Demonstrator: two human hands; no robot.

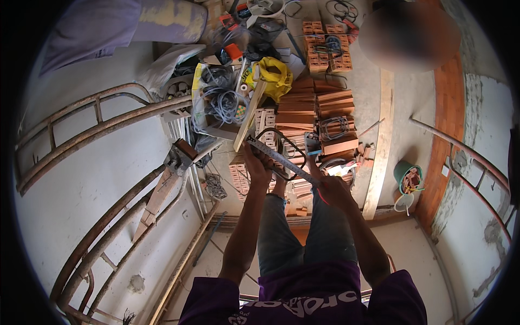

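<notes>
A long pale metal strip with ruler-like marks (281, 158) slants between my hands, its right end lower and nearer me. My left hand (259, 165) closes around its upper left end. Around the lower right end, my right hand (331, 190) is closed, with its thumb raised. A red piece (323, 196) shows beneath the right hand; its kind is unclear. A dark looped frame like a hacksaw's (295, 145) is beside and partly behind the strip. I cannot tell whether the two are joined.
Below lie stacked red bricks and tiles (295, 111), and a wooden board (250, 116). A box of clear tubing (222, 105) and a yellow bag (276, 76) are further off. Scaffold rails (103, 238) flank the left; a green bucket (407, 176) is right. Another person (410, 35) appears at upper right.
</notes>
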